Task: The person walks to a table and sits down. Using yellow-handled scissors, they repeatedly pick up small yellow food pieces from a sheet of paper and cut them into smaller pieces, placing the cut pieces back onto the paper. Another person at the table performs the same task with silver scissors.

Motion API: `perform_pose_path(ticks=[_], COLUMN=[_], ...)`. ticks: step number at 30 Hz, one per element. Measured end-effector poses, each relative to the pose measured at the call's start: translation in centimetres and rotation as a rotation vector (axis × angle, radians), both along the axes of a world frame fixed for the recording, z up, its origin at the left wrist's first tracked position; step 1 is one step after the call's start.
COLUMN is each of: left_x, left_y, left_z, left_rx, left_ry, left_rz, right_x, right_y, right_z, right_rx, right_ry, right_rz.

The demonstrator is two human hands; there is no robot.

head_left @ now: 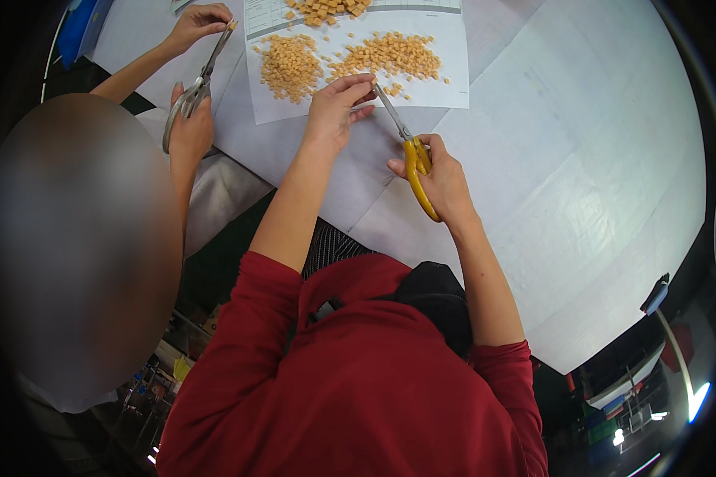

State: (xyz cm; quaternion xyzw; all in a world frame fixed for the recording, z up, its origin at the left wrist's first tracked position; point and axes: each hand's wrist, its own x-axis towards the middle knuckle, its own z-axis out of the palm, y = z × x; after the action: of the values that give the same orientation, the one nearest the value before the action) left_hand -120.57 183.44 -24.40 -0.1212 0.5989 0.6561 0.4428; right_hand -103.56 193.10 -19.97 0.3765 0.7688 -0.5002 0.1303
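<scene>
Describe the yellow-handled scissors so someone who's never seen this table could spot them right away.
Start at the white table, then find the sheet of paper strewn with small tan cubes. Just below the paper's lower edge, the right hand grips the yellow-handled scissors, blades pointing up toward the left hand. The other scissors, held by a neighbouring person, have grey handles.

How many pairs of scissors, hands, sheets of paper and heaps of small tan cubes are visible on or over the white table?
Scissors: 2 (yellow-handled scissors, grey-handled scissors)
Hands: 4 (left hand, right hand, co-worker's two hands)
Sheets of paper: 1 (white sheet)
Heaps of tan cubes: 3
Total: 10
</scene>
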Motion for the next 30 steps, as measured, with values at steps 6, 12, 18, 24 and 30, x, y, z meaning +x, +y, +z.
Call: perform_pose_path(ticks=[6,12,18,24,30], left_x=[-1.1,-2.2,-2.1,0.4,1.3], left_y=[-0.2,0.2,0.4,0.7,1.0], left_z=[0.1,0.2,-1.4,-1.9,-2.9], left_rx=[-0.008,-0.024,-0.209,-0.408,-0.452], left_ry=[0.075,0.200,0.564,0.975,1.223], left_rz=[-0.099,-0.231,-0.292,-0.435,-0.481], right_x=[0.0,0.0,-0.6,-0.6,-0.1], right_y=[0.1,0.5,1.1,2.0,2.2], right_z=[-0.1,0.1,-0.3,-0.7,-1.1], right_rx=[-0.005,-0.008,0.023,0.025,0.021], right_ry=[0.028,0.026,-0.023,-0.072,-0.096], right_rz=[-0.020,-0.059,-0.095,-0.113,-0.128])
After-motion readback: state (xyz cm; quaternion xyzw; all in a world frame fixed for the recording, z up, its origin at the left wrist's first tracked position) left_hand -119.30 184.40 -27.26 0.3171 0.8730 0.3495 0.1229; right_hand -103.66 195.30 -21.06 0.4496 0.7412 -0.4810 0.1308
